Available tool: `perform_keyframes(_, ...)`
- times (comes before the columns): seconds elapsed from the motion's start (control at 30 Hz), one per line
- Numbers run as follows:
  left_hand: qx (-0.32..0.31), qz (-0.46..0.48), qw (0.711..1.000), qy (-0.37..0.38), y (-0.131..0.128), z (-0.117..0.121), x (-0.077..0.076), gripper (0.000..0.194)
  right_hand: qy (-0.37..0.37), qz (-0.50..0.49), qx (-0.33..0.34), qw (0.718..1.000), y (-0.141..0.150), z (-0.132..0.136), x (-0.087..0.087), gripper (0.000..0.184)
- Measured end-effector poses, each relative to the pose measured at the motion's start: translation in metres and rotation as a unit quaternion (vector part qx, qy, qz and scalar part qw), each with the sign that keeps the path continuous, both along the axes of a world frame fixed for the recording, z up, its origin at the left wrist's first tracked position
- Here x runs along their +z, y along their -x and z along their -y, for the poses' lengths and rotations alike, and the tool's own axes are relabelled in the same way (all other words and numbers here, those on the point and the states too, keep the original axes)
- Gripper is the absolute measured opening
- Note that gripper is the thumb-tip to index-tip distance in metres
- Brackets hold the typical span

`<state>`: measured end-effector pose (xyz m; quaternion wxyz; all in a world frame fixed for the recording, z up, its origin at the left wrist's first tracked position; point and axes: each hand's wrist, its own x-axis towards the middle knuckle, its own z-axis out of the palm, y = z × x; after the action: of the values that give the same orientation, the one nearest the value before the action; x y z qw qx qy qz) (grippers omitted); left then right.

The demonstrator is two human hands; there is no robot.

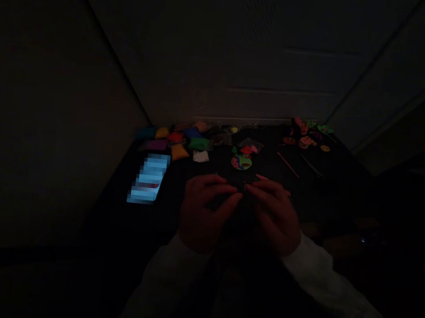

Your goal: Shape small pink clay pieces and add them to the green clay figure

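Observation:
In dim light my left hand [206, 214] and my right hand [278, 216] meet over the dark table, fingertips almost touching. Fingers of both hands are drawn together in a pinch. A tiny pale speck [244, 183] shows between the fingertips, too small and dark to name. Just beyond them sits a small round green clay base [242, 168] with a red mushroom-like cap [246, 150] and pink and blue bits on it. A pink pointed tool [261, 177] lies partly hidden behind my right hand.
Several bags of coloured clay [199, 143] lie at the back left. A lit phone screen [149, 178], blurred out, is at the left. A thin pink stick [288, 165] and several small coloured clay pieces [305, 142] lie at the right. A wall [222, 69] stands behind.

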<state>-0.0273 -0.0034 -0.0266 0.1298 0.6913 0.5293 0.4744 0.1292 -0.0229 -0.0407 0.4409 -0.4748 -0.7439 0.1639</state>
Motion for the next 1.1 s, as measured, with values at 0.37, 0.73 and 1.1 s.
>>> perform_keyframes(0.37, -0.002, -0.005, 1.000, 0.004, -0.001, 0.001, 0.001, 0.009, -0.023, 0.038, -0.006, 0.999, 0.005, 0.005, -0.002, 0.044)
perform_keyframes(0.73, -0.045, 0.054, 0.995, 0.077, 0.000, -0.002, -0.005, 0.010, 0.017, -0.029, 0.017, 0.999, 0.002, 0.002, 0.001, 0.031)
perform_keyframes(1.1, -0.107, 0.140, 0.971, 0.160, -0.002, -0.001, -0.010, 0.013, 0.046, -0.144, -0.017, 0.988, 0.007, -0.009, 0.001, 0.011)
